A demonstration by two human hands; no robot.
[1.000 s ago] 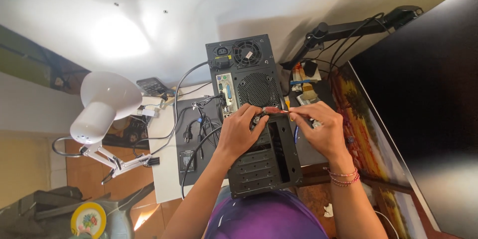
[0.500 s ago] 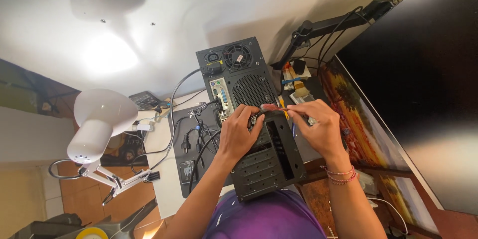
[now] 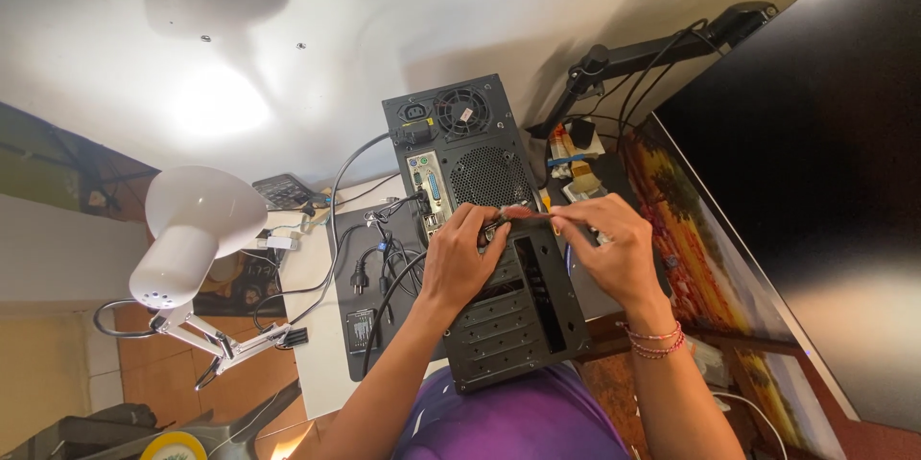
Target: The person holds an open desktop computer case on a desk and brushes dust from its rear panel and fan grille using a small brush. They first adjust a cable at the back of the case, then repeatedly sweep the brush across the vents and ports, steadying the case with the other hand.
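A black desktop computer case (image 3: 508,345) lies on the desk with its rear panel facing up at me. My right hand (image 3: 619,254) pinches the reddish handle of a slim screwdriver (image 3: 528,214), which lies level and points left across the upper edge of the expansion-slot area. My left hand (image 3: 460,263) rests on the case, its fingertips curled around the screwdriver's tip end. What the tip touches is hidden by those fingers. Red bracelets circle my right wrist.
A white desk lamp (image 3: 197,225) stands at the left. Black cables (image 3: 384,263) and a power plug trail beside the case. A large dark monitor (image 3: 815,163) on a black arm (image 3: 643,52) fills the right. A calculator (image 3: 283,191) lies behind the cables.
The view has drifted a little, so the case sits slightly lower. Both hands stay at the same spot on the rear panel with the screwdriver between them.
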